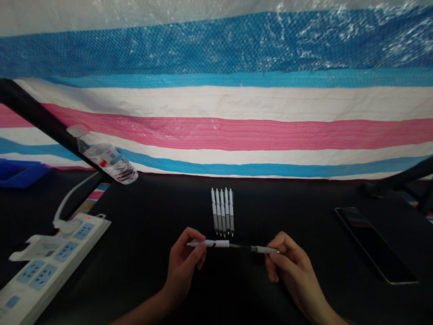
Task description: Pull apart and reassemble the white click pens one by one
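Note:
A pen in two parts is held level between my hands, low over the black table. My left hand (189, 259) pinches the white pen barrel (221, 243) near its clip end. Between finger and thumb, my right hand (291, 262) grips the grey front section (261, 249) close to its tip. A thin, partly see-through refill (241, 246) spans the gap between the two parts. Just beyond them, several white and grey pens (222, 212) lie side by side in a neat row, tips toward me.
On the left is a white power strip (64, 253) with a plug and cable. Behind it a clear plastic bottle (108, 158) leans near a black bar, and a blue tray (22, 174) sits further left. A dark phone (375, 246) lies right. Striped sheeting (216, 133) hangs behind.

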A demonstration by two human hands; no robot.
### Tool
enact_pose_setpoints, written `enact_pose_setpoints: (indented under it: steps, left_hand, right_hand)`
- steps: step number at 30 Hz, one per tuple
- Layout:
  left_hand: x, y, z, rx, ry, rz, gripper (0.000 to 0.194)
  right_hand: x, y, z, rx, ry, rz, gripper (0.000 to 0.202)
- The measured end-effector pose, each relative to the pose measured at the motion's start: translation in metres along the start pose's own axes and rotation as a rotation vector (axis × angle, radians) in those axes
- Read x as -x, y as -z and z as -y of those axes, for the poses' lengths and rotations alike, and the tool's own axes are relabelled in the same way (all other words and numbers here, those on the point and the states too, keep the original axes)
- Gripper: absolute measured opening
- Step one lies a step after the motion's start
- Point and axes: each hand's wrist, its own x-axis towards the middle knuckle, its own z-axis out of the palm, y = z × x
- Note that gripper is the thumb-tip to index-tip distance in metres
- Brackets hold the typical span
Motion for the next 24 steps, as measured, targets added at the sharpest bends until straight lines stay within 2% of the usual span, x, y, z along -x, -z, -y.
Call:
enact_pose_setpoints:
  steps: [5,12,15,19,21,24]
  left_hand:
    - [0.003,-0.003,0.004,-0.092,0.066,0.139,0.037]
    - [0.003,-0.001,0.010,-0.112,0.033,0.189,0.038]
    - [0.003,0.001,0.012,-0.115,0.038,0.229,0.035]
    - [0.005,0.002,0.012,-0.110,0.036,0.258,0.033]
    - [0.006,0.002,0.012,-0.091,0.015,0.230,0.032]
    - [0.006,0.002,0.012,-0.077,-0.006,0.191,0.031]
  right_hand:
    - [0.002,-0.007,-0.001,0.264,0.026,0.131,0.036]
    - [0.003,-0.002,-0.011,0.619,0.111,0.123,0.042]
    - [0.003,0.002,-0.014,0.762,0.161,0.186,0.048]
    - [0.005,0.003,-0.016,0.800,0.139,0.276,0.063]
    - [0.006,0.002,-0.016,0.764,0.144,0.270,0.054]
    - [0.005,0.000,-0.015,0.714,0.178,0.188,0.038]
